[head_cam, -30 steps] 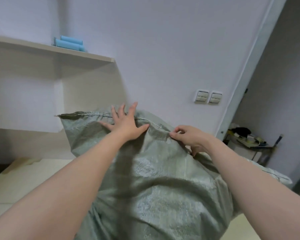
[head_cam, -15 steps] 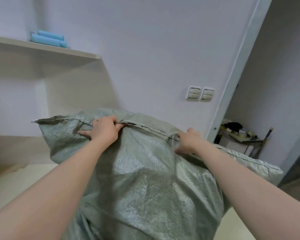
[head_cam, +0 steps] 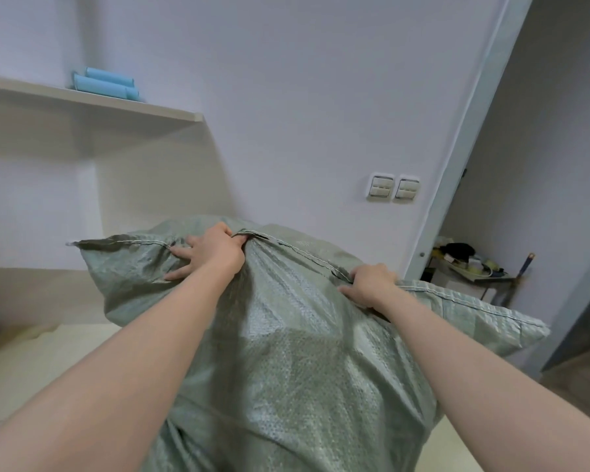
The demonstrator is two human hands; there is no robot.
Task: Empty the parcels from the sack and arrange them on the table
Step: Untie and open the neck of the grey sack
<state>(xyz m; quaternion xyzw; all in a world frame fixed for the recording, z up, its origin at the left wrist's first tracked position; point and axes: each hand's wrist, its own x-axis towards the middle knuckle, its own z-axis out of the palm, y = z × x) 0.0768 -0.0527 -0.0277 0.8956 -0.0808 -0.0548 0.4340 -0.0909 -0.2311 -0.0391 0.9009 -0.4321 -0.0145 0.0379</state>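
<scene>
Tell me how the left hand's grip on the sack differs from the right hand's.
The left hand grips the sack higher in the picture, and the right hand grips it lower. The left hand stretches two fingers out over the cloth, while the right hand's fingers curl over the edge. Both clutch the stitched seam.

No writing, label, brand or number was legible: none on the green woven sack at lower centre, the wall switches at right, or the blue rolls at upper left.
</scene>
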